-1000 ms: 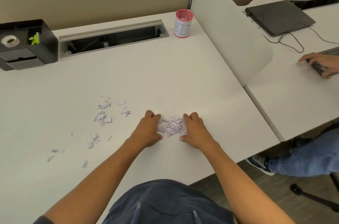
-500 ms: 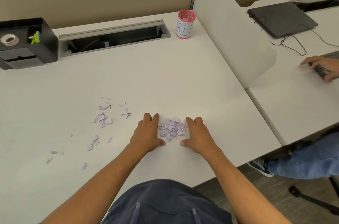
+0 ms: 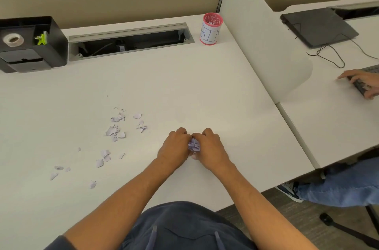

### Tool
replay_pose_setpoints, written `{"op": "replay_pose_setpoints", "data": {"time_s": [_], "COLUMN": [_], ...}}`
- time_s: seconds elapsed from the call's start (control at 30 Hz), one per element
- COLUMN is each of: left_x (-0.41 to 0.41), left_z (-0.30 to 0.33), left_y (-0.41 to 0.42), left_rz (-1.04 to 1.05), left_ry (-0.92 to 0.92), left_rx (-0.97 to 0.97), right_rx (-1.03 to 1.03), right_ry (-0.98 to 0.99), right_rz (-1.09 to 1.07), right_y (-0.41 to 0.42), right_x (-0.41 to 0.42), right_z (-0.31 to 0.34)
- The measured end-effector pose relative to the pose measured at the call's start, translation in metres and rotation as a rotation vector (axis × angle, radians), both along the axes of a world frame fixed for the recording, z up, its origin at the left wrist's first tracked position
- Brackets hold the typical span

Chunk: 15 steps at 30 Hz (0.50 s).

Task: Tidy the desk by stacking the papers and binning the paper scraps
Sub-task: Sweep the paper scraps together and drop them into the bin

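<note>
On the white desk (image 3: 184,85), near its front edge, my left hand (image 3: 174,145) and my right hand (image 3: 211,146) are pressed together around a small bunch of pale purple paper scraps (image 3: 194,144). Both hands have curled fingers and squeeze the bunch between them. More loose scraps (image 3: 114,131) lie scattered to the left of my hands, several of them trailing toward the front left (image 3: 100,161). A pink cup marked BIN (image 3: 211,28) stands upright at the back of the desk, far from both hands. No sheets of paper are in view.
A black desk organiser (image 3: 30,44) with a tape roll sits at the back left. An open cable tray (image 3: 131,40) runs along the back. A white divider panel (image 3: 262,30) bounds the desk on the right; beyond it another person's hand (image 3: 359,83) rests on a keyboard near a laptop (image 3: 320,26).
My hands, which flanked a loose spread pile of scraps, have closed together and squeezed it into a tight bunch. The scattered scraps on the left have not moved.
</note>
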<state>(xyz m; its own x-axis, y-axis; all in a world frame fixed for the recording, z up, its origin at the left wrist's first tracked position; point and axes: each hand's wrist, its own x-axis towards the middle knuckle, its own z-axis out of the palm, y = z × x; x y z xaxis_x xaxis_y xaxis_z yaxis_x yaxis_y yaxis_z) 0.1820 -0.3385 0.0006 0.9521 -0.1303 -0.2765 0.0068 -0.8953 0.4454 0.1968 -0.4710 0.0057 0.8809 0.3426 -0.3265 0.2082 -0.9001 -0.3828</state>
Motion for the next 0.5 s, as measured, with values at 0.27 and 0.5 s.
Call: {"op": "replay_pose_setpoints", "data": {"time_s": [0.27, 0.5], "left_x": [-0.005, -0.002], "left_z": [-0.008, -0.001], "left_y": [-0.002, -0.004], "left_rz": [-0.003, 0.038], "left_ry": [-0.111, -0.072], "left_rx": [0.0, 0.011], "right_rx": [-0.023, -0.044], "right_ry": [-0.116, -0.09], "right_rz": [0.058, 0.078], "right_y": [-0.003, -0.004], "right_x": [-0.004, 0.001], "right_z": [-0.004, 0.006]}}
